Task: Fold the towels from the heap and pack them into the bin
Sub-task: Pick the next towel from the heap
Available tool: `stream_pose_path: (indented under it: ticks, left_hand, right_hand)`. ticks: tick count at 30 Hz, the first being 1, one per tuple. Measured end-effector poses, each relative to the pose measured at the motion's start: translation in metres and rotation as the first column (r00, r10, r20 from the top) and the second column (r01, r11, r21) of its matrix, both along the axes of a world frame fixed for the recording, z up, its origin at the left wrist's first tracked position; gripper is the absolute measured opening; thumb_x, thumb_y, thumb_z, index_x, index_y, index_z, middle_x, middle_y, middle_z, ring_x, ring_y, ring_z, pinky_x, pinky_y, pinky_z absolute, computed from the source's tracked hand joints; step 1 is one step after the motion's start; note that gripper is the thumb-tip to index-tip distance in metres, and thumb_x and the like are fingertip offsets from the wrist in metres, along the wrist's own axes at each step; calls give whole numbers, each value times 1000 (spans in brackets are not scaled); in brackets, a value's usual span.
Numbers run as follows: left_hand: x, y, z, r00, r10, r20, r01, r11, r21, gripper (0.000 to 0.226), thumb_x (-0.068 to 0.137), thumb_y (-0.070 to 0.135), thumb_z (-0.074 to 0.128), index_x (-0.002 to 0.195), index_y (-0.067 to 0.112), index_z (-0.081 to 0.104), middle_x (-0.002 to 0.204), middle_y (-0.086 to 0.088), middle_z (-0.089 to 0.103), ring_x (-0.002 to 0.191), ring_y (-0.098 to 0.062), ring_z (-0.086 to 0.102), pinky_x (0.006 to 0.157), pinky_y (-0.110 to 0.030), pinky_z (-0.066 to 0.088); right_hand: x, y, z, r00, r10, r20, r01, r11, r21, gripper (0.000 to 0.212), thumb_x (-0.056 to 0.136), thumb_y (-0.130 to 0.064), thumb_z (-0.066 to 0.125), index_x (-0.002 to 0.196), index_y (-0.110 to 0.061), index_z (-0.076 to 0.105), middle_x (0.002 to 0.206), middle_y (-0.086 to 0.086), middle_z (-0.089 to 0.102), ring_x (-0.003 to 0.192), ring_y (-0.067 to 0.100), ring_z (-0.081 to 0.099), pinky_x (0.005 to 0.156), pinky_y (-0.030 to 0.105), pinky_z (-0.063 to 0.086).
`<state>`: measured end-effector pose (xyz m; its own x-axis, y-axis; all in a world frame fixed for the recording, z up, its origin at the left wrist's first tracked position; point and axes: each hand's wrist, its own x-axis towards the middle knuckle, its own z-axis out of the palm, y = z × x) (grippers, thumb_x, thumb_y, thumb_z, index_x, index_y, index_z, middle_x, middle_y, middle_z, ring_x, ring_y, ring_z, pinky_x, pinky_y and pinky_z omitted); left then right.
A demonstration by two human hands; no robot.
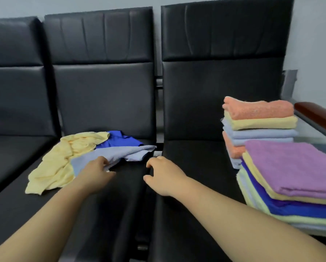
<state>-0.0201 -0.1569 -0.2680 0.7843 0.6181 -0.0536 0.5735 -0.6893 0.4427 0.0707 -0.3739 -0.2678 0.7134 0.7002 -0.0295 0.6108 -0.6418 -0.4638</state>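
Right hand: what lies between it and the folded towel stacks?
Only bare black seat cushion, per the head view; the right hand and the stacks have nothing else between them.

I'm in a waiting room or office: linked black padded seats [101,91], a plain pale wall [313,44] behind them, a wooden armrest [315,112] at their right end.

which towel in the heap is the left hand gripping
The pale blue towel in the left hand; the yellow towel and dark blue towel lie untouched.

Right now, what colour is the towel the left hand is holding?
Pale blue; the left hand holds the towel, clearest in the head view.
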Motion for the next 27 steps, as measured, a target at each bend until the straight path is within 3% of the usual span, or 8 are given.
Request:
stream_pose_path:
  ticks: [3, 6, 11, 13, 15, 18, 21, 27]
  left_hand:
    - [-6, 46, -18, 995, 88, 54, -86, 995, -41, 60, 90, 33, 68, 144, 18, 46, 145, -14, 48, 116, -33, 58, 89, -39, 50]
    - [-1, 65, -36, 996, 61, 64, -61, 998, -4, 68, 89, 38, 67, 150, 24, 39, 151, -11, 42, 128, -34, 51, 100, -44, 48]
    - [18, 84, -49, 982, 92, -167, -76, 992, 101, 31, 94, 35, 59, 123, 23, 65, 122, -8, 64, 109, -32, 62, 93, -45, 54]
    - [29, 80, -37, 917, 150, -370, -163, 987, -4, 33, 96, 31, 60, 126, 17, 65, 125, -8, 62, 118, -32, 60, 100, -41, 50]
    - [33, 74, -34, 888, 161, -431, -185, 983, -14, 39, 98, 30, 58, 134, 16, 59, 139, -7, 54, 130, -30, 51, 104, -40, 43]
    - [24, 63, -27, 968, 94, -232, -55, 983, 173, 29, 96, 29, 47, 119, 20, 63, 129, -4, 54, 123, -30, 49, 96, -43, 40]
    - [13, 51, -14, 999, -8, 34, 6, 999, 39, 18, 91, 31, 43, 86, 17, 53, 97, -3, 62, 92, -27, 57, 78, -38, 44]
    - [5, 17, 2, 935, 44, 352, 27, 981, -193, 20, 99, 27, 51, 85, 13, 52, 74, 3, 56, 71, -17, 49, 66, -35, 38]
  right_hand:
    - [14, 65, -13, 1000, 7, -4, -7, 999, -38, 43, 98, -34, 58, 138, -21, 54, 146, 5, 47, 127, 29, 53, 99, 39, 48]
    - [31, 108, -23, 997, -67, 38, 69, 996, -51, 45, 95, -29, 59, 137, -18, 49, 146, 8, 41, 122, 36, 55, 84, 36, 44]
    - [54, 148, -45, 989, -120, 86, 132, 979, -157, 42, 97, -26, 58, 137, -20, 50, 139, 9, 37, 122, 37, 53, 79, 36, 37]
    - [58, 147, -48, 988, -120, 100, 136, 976, -170, 32, 97, -23, 57, 128, -22, 57, 135, 8, 40, 114, 35, 56, 78, 36, 40]
    - [59, 143, -45, 990, -93, 109, 111, 979, -173, 22, 95, -25, 59, 116, -24, 62, 130, 5, 44, 108, 34, 59, 79, 35, 44]
    - [57, 125, -26, 998, -17, 61, 28, 981, -191, 8, 87, -31, 69, 94, -26, 65, 108, -2, 58, 96, 25, 63, 72, 31, 44]
    - [54, 94, -6, 995, 20, -98, -37, 984, -173, 24, 78, -33, 78, 71, -21, 59, 74, -4, 58, 69, 16, 52, 56, 28, 38]
    - [44, 31, 28, 948, 22, -319, -23, 1000, 1, 25, 82, -36, 77, 91, -15, 69, 80, -3, 65, 73, 13, 58, 62, 29, 44]
